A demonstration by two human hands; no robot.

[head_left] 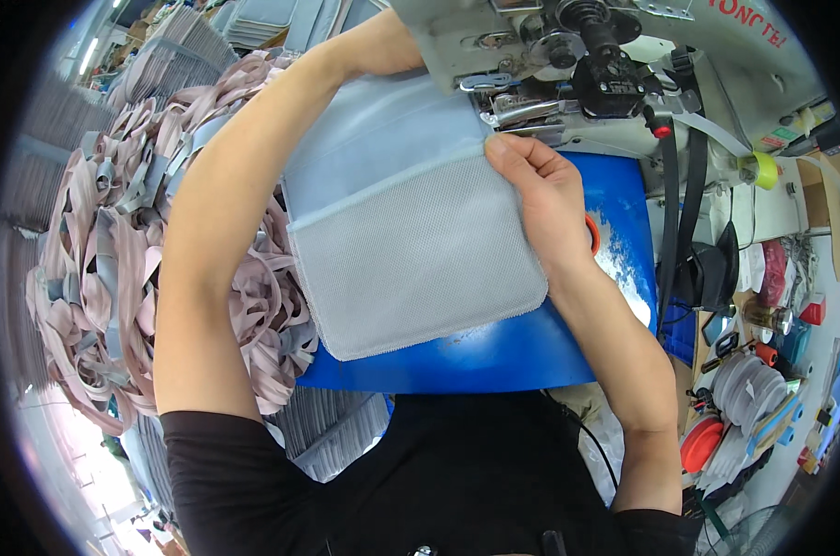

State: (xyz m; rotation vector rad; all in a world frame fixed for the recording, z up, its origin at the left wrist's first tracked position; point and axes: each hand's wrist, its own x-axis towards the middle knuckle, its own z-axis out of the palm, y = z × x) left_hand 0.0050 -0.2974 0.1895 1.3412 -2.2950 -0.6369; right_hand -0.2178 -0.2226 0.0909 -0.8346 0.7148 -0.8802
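Note:
A flat grey-blue fabric panel (411, 255) with a mesh lower part, rounded corners and an overcast-stitched edge lies tilted before me. Across it runs a pale band, and its smoother upper part reaches under the sewing machine (531, 83). My right hand (540, 181) pinches the panel's right edge between thumb and fingers, at the end of the band and just below the machine's metal parts. Bent round the panel's far left, my left arm brings my left hand (388, 44) to its upper end; the machine head hides those fingers.
Beneath the panel is a blue work surface (457, 366), with an orange-red ring (592, 234) partly behind my right wrist. Tangled pink and grey strips (114, 278) heap up at left. Stacked grey panels (174, 56) stand behind them. Black straps (684, 204) hang right of the machine.

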